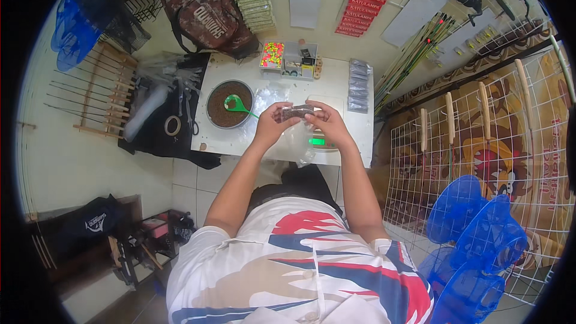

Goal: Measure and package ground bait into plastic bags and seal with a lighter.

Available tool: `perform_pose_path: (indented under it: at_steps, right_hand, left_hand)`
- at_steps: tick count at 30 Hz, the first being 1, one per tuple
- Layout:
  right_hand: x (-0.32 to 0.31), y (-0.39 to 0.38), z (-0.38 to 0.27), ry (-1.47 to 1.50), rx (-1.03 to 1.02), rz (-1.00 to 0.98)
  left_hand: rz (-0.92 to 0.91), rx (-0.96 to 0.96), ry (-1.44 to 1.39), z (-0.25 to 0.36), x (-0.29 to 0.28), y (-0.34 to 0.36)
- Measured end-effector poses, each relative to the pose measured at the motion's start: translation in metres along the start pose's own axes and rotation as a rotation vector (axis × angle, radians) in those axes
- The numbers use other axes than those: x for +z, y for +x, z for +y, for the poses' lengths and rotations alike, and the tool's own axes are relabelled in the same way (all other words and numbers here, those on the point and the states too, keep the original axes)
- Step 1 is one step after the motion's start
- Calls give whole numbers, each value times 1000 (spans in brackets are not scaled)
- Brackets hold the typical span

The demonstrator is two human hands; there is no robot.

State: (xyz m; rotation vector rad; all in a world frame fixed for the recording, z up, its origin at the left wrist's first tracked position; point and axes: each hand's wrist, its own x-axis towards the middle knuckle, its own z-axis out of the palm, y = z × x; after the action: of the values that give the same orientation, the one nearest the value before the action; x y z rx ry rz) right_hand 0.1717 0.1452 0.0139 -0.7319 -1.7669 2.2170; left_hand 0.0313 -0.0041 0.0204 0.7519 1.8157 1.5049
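Note:
My left hand (pixel 278 117) and my right hand (pixel 322 118) hold a clear plastic bag (pixel 294 112) between them, fingers curled round its upper part where brown granular material is bunched. The bag's pale lower end hangs down below my hands. Just behind it, at the right, sits a white scale with a lit green display (pixel 317 141), partly hidden by my hands and the bag. To my left stands a round metal bowl (pixel 210 101) of brown granules with a green spoon (pixel 239 107) lying in it.
The white table (pixel 204 139) also bears a divided box (pixel 306 60) with colourful pellets and a row of filled packets (pixel 358 86). A black cloth (pixel 147 137) with scissors and tape lies left. A wire grid (pixel 405 185) with wooden-handled rods and blue nets (pixel 456 210) stands right.

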Motion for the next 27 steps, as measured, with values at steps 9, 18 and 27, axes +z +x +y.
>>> perform_pose_path:
  at_steps: [9, 18, 27]
  right_hand:
    - [7, -18, -32, -1, 84, -37]
    - [4, -10, -10, -38, 29, 46]
    - [4, -18, -8, 18, 15, 60]
  left_hand:
    - [-132, 36, -104, -8, -13, 0]
    - [12, -35, -38, -8, -6, 1]
    - [-161, -84, -355, -17, 1, -7]
